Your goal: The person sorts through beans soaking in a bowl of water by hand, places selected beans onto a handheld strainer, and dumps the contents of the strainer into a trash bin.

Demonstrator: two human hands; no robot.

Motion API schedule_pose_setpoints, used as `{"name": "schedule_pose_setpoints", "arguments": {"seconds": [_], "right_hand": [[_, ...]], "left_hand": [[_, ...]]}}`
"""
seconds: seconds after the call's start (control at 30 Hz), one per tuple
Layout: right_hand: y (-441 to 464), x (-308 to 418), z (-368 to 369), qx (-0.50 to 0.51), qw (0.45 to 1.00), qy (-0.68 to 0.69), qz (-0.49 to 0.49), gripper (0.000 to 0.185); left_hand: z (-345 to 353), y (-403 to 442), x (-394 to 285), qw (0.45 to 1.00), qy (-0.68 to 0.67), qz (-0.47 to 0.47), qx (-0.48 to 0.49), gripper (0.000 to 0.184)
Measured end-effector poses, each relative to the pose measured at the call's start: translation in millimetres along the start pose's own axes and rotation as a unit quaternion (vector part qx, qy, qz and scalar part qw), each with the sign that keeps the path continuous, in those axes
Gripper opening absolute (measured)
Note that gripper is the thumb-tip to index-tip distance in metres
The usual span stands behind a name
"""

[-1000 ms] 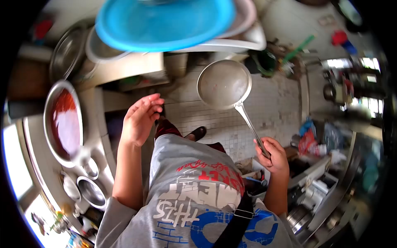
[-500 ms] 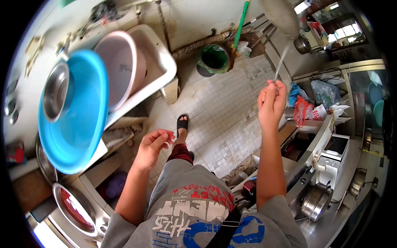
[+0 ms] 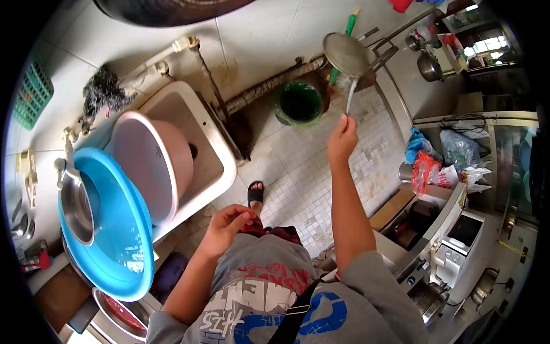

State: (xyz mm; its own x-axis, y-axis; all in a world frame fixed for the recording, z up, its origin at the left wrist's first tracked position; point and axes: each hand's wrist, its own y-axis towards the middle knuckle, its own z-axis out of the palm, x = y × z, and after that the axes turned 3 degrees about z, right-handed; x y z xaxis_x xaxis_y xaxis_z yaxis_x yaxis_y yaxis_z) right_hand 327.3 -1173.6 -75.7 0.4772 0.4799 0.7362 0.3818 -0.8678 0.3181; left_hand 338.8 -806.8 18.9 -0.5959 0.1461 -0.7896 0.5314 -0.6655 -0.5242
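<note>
My right hand [image 3: 342, 139] is closed round the pale handle of a strainer [image 3: 346, 54], a wide greyish disc with a rim. It is raised out in front, above the floor near the green-lined bin [image 3: 299, 103]. My left hand [image 3: 230, 228] is in front of my shirt, fingers curled in towards the thumb, with nothing visible in it. To its left, a big blue basin [image 3: 117, 252] holds some water, and a metal bowl [image 3: 77, 212] rests against its inside. A pink basin [image 3: 182, 166] stands tilted in the white sink [image 3: 220, 166].
A green stick [image 3: 350, 24] leans by the wall pipe [image 3: 269, 83]. On the right are plastic bags [image 3: 458, 148], an open drawer [image 3: 421, 221], a white appliance [image 3: 455, 243] and a steel pot [image 3: 429, 301]. A reddish-lined bowl [image 3: 123, 312] is at lower left.
My right hand has moved left with the strainer, which now shows fully. My left hand has shifted slightly right and down, its fingers more curled. The view has turned towards the sink wall.
</note>
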Motion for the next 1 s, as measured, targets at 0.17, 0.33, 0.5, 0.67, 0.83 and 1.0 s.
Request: {"name": "schedule_pose_setpoints", "arguments": {"seconds": [0.17,0.33,0.5,0.67,0.83,1.0], "right_hand": [[33.5,-16.3,20.7,0.077,0.996,-0.050,0.004,0.035],[12.9,-19.8,-5.5,0.150,0.986,0.003,0.072,0.040],[-22.8,25.6,-97.2,0.328,0.790,0.377,0.356,0.040],[-68.8,40.5,-170.0,0.443,0.491,0.602,0.447,0.038],[-123.1,61.0,-227.0,0.526,0.335,0.646,0.440,0.040],[-175.4,82.9,-261.0,0.616,0.254,0.615,0.422,0.040]], "left_hand": [[11.6,18.9,-12.0,1.000,0.007,0.002,0.020,0.018],[23.4,9.3,-14.7,0.999,0.004,0.017,0.034,0.020],[26.7,-15.0,7.0,0.998,-0.002,0.057,-0.001,0.016],[40.1,-57.2,16.1,0.996,-0.005,0.085,-0.024,0.017],[56.6,-98.6,53.2,0.992,-0.020,0.106,-0.058,0.018],[64.8,-149.6,83.8,0.987,-0.037,0.109,-0.112,0.018]]}}
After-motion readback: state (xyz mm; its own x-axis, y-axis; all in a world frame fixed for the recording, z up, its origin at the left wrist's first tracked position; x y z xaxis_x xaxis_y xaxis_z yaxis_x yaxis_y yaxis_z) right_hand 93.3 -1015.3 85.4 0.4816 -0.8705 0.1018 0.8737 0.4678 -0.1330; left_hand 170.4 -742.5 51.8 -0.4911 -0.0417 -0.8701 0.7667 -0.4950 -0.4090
